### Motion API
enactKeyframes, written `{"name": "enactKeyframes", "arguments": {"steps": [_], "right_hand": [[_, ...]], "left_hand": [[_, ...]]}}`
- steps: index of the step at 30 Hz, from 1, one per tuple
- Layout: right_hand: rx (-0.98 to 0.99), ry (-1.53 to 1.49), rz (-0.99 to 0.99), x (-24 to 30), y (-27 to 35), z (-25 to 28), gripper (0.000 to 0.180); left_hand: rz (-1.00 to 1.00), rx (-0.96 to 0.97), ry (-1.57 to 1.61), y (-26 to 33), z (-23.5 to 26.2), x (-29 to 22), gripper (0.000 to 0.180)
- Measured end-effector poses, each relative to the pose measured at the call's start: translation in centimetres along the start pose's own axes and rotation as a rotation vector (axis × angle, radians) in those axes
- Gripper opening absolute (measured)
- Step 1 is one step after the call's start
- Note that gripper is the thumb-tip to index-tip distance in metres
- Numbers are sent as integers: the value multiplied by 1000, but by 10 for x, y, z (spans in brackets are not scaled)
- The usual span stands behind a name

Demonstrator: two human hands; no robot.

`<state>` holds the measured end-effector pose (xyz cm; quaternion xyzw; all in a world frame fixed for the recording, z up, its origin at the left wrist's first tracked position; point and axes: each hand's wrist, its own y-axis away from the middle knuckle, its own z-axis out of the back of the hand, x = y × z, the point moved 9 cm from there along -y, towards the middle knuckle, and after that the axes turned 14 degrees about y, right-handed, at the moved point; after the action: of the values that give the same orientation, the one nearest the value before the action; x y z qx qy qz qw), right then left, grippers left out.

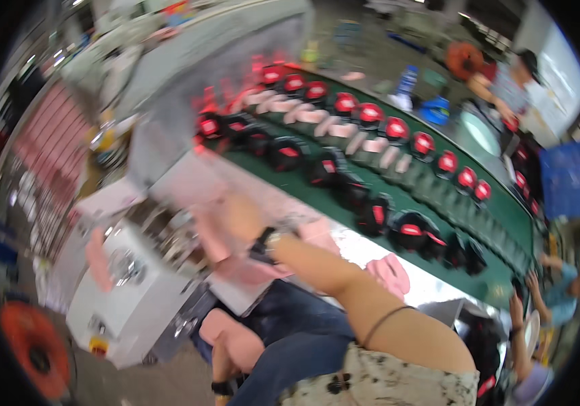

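A white, box-shaped machine (127, 298) stood at left. Low beside the dark blue clothing (303, 314), the left hand (220, 357) had its grip closed on a flat, rounded, soft-looking pink piece (239, 338). The right hand (239, 218), blurred, was beside a pink strip (213, 237) near the white surface (356, 249); its grip could not be determined. Farther right, a long green conveyor (496, 289) carried black, red-marked items (286, 154).
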<state>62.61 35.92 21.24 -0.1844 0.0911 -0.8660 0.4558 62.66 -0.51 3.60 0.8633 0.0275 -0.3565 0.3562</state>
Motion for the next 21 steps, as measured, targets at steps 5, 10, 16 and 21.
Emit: {"name": "enactKeyframes", "arguments": {"steps": [5,10,16,21], "right_hand": [[121,-651,-596,-16,-27,-78,36],[-223,-757,-691,-80,-29,-77,34],[-539,-1202,-920,-286,131,22,22],[-629,87,-1358,-451,337,137,24]], "left_hand": [[244,-136,381,25,-36,-13,50],[273,-99,305,13,-51,-17,51],[283,-97,291,2,-53,-8,52],[287,-68,232,-8,-64,-9,53]]}}
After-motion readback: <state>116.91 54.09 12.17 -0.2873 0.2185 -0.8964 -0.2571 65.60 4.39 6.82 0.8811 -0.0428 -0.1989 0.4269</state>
